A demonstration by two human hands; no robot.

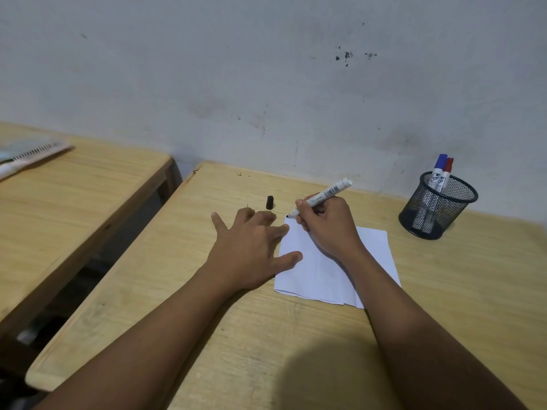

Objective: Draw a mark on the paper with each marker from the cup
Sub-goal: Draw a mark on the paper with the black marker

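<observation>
So the black marker (321, 198) is clenched in the right hand (328, 226) in a normal writing grip, cap end up and tilted back toward the wall, with the tip set right at the far left corner of the paper (331, 270). Whether the tip is actually touching the sheet can't be told from this angle, and no ink mark can be made out yet. The left hand (251, 250) is laid flat and released, nothing grasped, with the thumb and a fingertip pressed on the left edge of the paper. The black cap (269, 202) is stood on the tabletop (207, 321) just past the left fingers. The mesh cup (437, 206) is parked well off to the right near the wall, with the blue marker (438, 171) and the red marker (445, 174) left standing in it.

To get this step done nicely, imo:
- The sheet should be kept pinned by the left hand, since it looks folded and light and is probably easily dragged by the tip.
- A short stroke is best pulled inward from that corner, so ink isn't run off onto the wood.
- Room should be saved on the paper for the blue and red marks.
- The cap should be kept within reach, since it looks like it could be knocked over and rolled away.
</observation>
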